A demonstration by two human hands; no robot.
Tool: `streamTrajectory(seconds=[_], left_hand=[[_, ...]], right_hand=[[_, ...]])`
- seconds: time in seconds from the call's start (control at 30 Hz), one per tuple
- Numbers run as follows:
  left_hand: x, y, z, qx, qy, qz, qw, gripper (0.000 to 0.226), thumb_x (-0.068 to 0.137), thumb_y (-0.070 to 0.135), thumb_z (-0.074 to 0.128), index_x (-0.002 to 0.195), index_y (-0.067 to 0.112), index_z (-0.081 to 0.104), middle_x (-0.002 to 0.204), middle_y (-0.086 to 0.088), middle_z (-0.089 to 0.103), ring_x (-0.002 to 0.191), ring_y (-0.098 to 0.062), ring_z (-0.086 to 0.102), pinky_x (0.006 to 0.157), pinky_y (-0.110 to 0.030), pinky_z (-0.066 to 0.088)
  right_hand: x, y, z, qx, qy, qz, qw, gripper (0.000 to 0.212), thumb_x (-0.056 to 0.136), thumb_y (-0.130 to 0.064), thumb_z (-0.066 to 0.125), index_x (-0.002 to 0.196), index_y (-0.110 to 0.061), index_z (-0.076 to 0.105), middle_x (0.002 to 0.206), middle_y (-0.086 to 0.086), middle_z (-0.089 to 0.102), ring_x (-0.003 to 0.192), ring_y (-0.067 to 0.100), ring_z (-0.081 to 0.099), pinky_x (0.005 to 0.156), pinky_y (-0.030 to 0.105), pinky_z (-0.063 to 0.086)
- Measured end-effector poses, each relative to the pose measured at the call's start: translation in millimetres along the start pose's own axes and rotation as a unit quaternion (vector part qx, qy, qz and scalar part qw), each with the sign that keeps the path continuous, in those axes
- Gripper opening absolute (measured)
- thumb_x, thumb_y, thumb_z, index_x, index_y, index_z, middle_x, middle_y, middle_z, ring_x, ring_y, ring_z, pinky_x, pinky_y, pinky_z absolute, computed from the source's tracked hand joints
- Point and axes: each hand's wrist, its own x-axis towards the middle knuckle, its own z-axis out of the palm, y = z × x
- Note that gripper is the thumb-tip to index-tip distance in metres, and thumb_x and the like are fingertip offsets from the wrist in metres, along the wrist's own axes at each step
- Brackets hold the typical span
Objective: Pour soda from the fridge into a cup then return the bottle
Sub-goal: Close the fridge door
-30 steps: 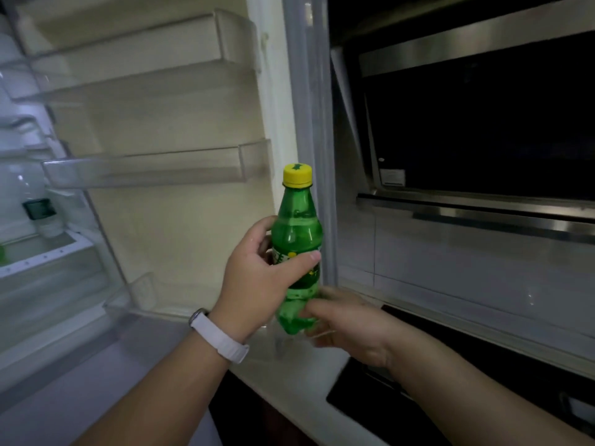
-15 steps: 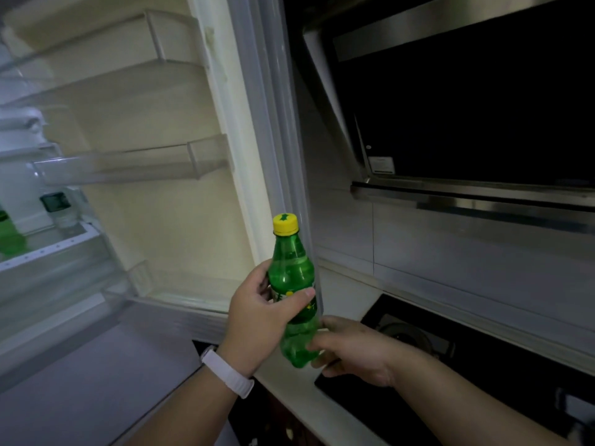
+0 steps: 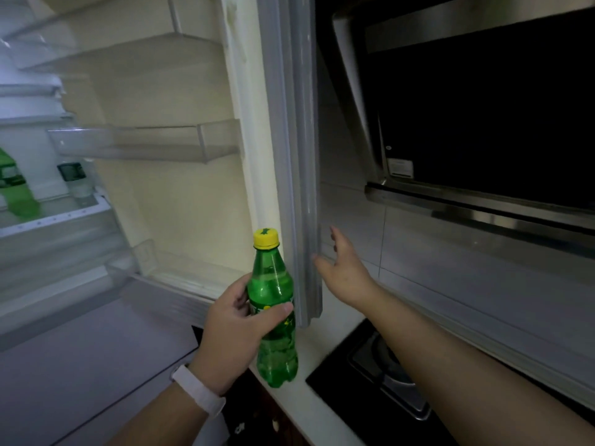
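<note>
My left hand (image 3: 235,329) grips a green soda bottle (image 3: 275,323) with a yellow cap around its middle and holds it upright in front of the open fridge door (image 3: 289,156). My right hand (image 3: 343,265) is stretched out with straight fingers just right of the door's outer edge, at or close to its grey seal; contact cannot be told. No cup is in view.
The door's clear shelves (image 3: 145,143) hold nothing. Inside the fridge at the left stand another green bottle (image 3: 16,188) and a small clear bottle (image 3: 75,181). A black range hood (image 3: 483,123) hangs at the right above a black stovetop (image 3: 380,375) set in a white counter (image 3: 299,403).
My right hand let go of the bottle's base and rose to the door's outer edge. The bottle stays in my left hand, lower in view as the camera turned.
</note>
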Motion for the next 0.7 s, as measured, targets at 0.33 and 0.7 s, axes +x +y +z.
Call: streamTrajectory(seconds=[0.33,0.7], left_hand=[[-17.7,22.0,-17.2,0.000,0.048,-0.002,0.999,0.034,0.072,-0.007,0.078,0.097,0.015,0.072,0.087,0.001,0.077,0.078,-0.011,0.071,0.067,-0.022,0.057],[-52.5,38.3,-48.2,0.013,0.091,0.005,0.996,0.037,0.072,-0.005,0.078,0.102,0.015,0.072,0.092,-0.002,0.077,0.082,-0.013,0.072,0.069,-0.022,0.057]], right_hand=[[1.3,7.9,38.6,0.066,-0.001,0.003,0.998,0.098,0.080,-0.056,0.064,0.155,-0.036,0.005,0.158,-0.009,0.027,0.139,0.010,0.035,0.117,0.042,0.031],[-61.4,-5.1,64.9,-0.047,0.005,-0.084,0.995,0.085,0.092,-0.036,0.060,0.156,-0.027,0.005,0.156,-0.004,0.026,0.139,0.010,0.030,0.117,0.034,0.029]])
